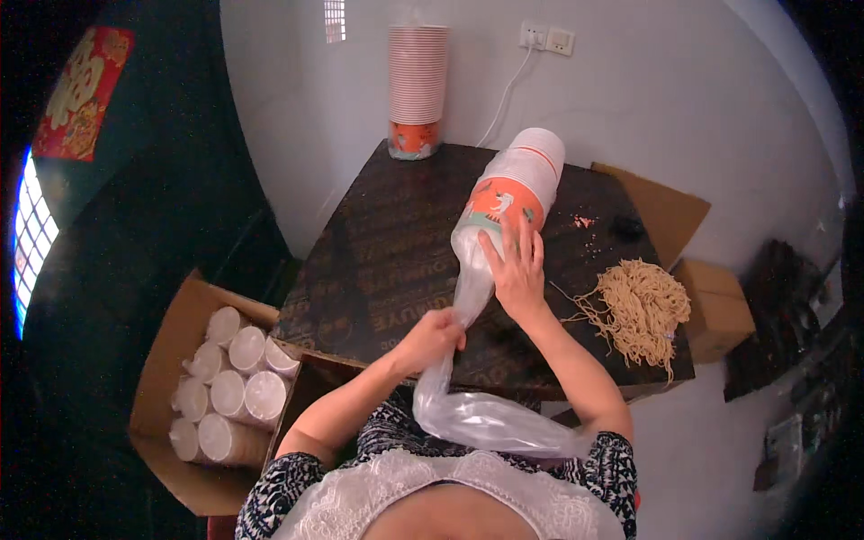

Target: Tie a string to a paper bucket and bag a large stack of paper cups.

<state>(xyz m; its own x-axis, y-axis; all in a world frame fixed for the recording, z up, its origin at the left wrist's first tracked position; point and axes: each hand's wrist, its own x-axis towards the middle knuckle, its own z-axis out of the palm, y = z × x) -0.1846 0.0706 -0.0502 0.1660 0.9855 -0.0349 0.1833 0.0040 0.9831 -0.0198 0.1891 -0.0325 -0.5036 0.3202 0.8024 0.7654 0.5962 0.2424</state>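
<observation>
A stack of paper cups [506, 193] in orange and white lies tilted on the dark table. It sits inside a clear plastic sleeve [472, 292], whose long loose end hangs over the table's front edge toward my lap. My left hand [434, 338] is closed around the gathered sleeve, a little below the near end of the stack. With fingers spread, my right hand [517, 274] rests on the near end of the stack, over the plastic.
Another tall cup stack [418, 85] stands upright at the table's back. A heap of beige strings [641, 306] lies on the right. At the left, an open carton [171, 396] holds several wrapped stacks. Cardboard [720, 288] stands beyond the table's right side.
</observation>
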